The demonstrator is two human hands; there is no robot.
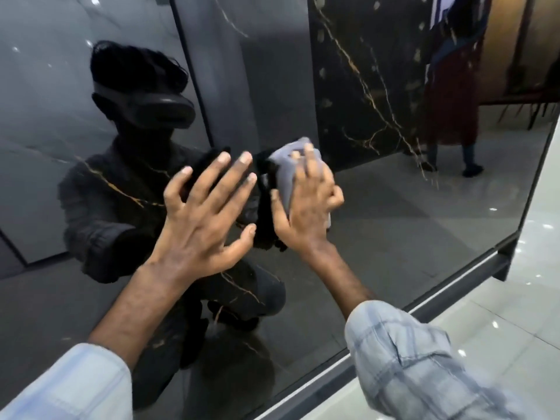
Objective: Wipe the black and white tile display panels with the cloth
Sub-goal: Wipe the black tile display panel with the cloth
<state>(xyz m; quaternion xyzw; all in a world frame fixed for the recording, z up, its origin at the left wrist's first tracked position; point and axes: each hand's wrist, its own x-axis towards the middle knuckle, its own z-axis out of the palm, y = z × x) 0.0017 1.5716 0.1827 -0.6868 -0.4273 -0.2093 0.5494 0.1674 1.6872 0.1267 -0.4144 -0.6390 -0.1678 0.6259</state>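
**Cloth pressed to glossy black panel**

A person's right hand grips a grey cloth, fingers curled round it, and presses it against the black tile panel near mid-view. At the cloth's 9 o'clock, the left hand rests flat on the panel, fingers spread wide.

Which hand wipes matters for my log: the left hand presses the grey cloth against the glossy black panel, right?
Not quite. The head view shows the right hand pressing the grey cloth against the glossy black panel; the left hand is bare, fingers spread.
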